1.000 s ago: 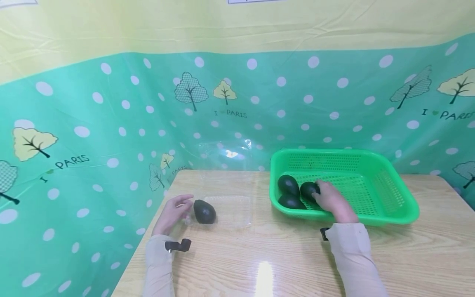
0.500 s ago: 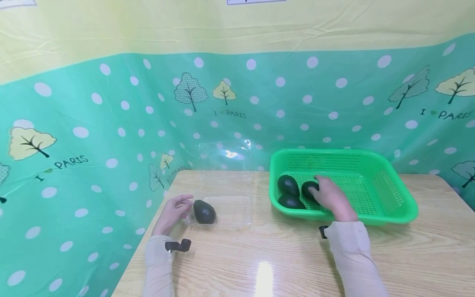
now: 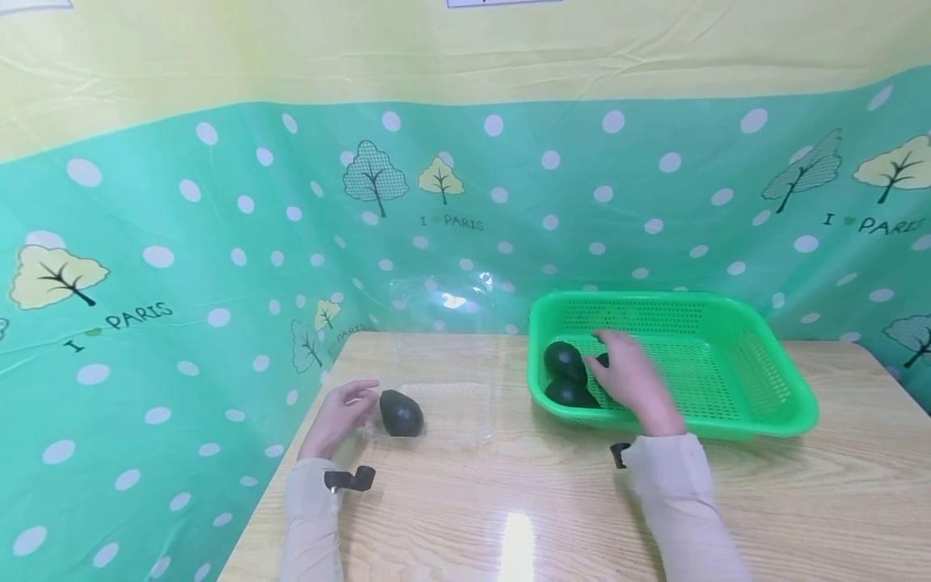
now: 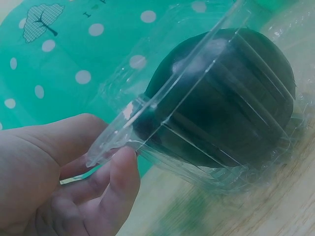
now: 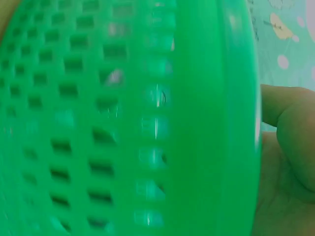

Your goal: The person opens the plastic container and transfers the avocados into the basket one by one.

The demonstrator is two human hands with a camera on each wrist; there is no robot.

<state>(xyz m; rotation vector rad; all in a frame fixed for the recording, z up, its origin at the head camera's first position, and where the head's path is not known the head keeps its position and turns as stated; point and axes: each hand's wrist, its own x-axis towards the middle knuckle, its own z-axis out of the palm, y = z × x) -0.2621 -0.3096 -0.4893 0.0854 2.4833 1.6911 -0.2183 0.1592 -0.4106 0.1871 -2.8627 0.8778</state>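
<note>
In the head view my left hand is at the left side of a clear plastic clamshell container. The left wrist view shows its thumb and fingers pinching the container's edge flap. One dark avocado lies in the container's left end. My right hand reaches into a green basket, thumb and forefinger spread apart. An avocado lies just left of those fingertips, with another avocado in front of it. A third avocado is mostly hidden behind the hand.
The container's raised clear lid leans toward the polka-dot curtain at the back. Both things stand on a light wooden table. The basket's wall fills most of the right wrist view.
My right hand has come away from the avocado it was touching and shifted left toward the leftmost one. My left hand and the container have stayed in place.
</note>
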